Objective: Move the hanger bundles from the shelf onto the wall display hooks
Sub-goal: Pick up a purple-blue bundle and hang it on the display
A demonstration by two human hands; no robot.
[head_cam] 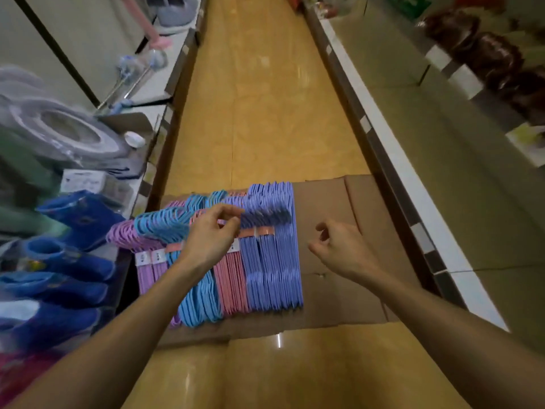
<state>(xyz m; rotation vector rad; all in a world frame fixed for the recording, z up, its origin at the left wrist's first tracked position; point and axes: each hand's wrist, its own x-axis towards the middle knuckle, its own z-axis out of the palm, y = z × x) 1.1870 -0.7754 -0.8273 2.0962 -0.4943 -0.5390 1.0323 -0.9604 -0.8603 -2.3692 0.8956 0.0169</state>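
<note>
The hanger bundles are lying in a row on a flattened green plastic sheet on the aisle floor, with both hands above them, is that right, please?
Not quite: the head view shows the hanger bundles lying on flattened brown cardboard, not a green plastic sheet. The rest holds: it lies on the aisle floor, with the left hand and right hand above.

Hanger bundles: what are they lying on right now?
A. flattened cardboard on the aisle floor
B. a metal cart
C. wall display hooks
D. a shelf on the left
A: the hanger bundles lie side by side on flattened cardboard spread over the yellow floor, between the shelving units.
</note>
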